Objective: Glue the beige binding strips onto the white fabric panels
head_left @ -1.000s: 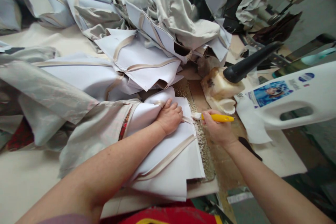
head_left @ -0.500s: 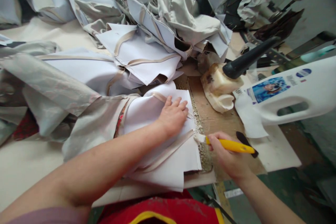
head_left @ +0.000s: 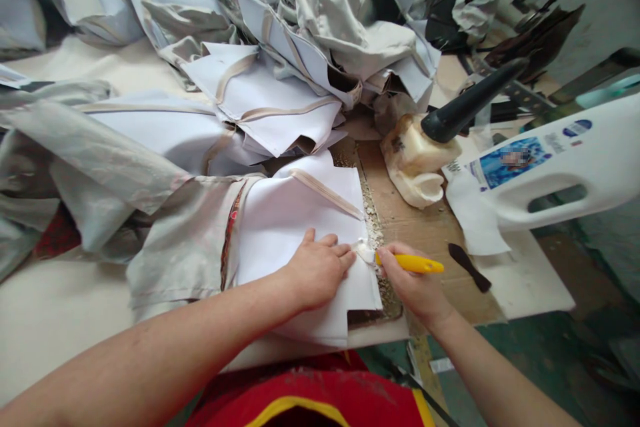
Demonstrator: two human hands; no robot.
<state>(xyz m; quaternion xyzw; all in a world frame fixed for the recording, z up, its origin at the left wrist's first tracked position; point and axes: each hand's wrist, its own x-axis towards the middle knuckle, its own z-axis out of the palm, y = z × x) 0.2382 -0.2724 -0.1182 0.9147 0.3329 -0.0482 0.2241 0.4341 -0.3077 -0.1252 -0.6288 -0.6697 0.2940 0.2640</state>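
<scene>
My left hand (head_left: 317, 268) lies flat on a white fabric panel (head_left: 295, 230), fingers spread, pressing it against the board. A beige binding tape (head_left: 325, 192) runs along the panel's far part. My right hand (head_left: 410, 283) grips a yellow-handled brush (head_left: 413, 263), its white, paste-covered tip (head_left: 365, 252) touching the panel's right edge beside my left fingertips. A crusted strip of dried paste (head_left: 373, 220) lines the cardboard (head_left: 420, 227) along that edge.
A cut-open plastic bottle of paste (head_left: 411, 160) holds a black-handled tool (head_left: 473, 100). A white plastic jug (head_left: 555, 173) lies to the right, with a black scraper (head_left: 469, 267) near it. Heaped grey-white fabric pieces (head_left: 310, 33) rise behind the panel.
My left hand has slid toward me across the panel, and the lower tape strip no longer shows. My right hand has moved left, bringing the brush tip against the panel edge.
</scene>
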